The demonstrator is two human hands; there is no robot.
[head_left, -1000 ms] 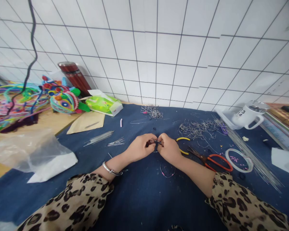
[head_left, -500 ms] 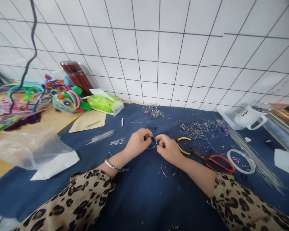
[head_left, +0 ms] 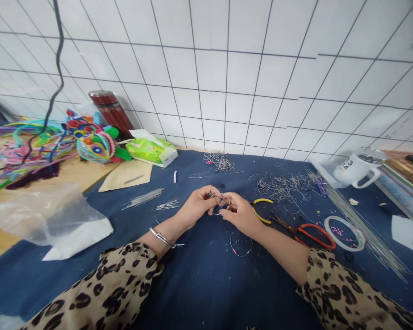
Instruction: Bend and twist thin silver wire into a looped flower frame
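Note:
Between my two hands a thin wire ring (head_left: 221, 213) is held above the blue cloth (head_left: 199, 275). My left hand (head_left: 202, 204) pinches its left side, thumb against fingers. On the opposite side my right hand (head_left: 239, 211) is closed on the same ring. Whether beads sit under the fingertips cannot be made out. Just below my right hand, another wire ring (head_left: 241, 255) with pink beads lies on the cloth. Yellow-handled pliers (head_left: 262, 200) rest right beyond my right hand, partly covered by it. Red-handled scissors (head_left: 316, 234) lie beside my right forearm.
Tangled wire scraps (head_left: 284, 187) lie at the right, near a dish of pink beads (head_left: 344, 233), long straight wires (head_left: 368, 229) and a white mug (head_left: 359, 167). To the left are short wire bundles (head_left: 144, 198), a plastic bag (head_left: 55, 220) and a tissue pack (head_left: 151, 149).
My right hand has moved slightly left, closer to my left hand, and now grips the ring. The ring has turned to show more of its loop. The view has tilted slightly.

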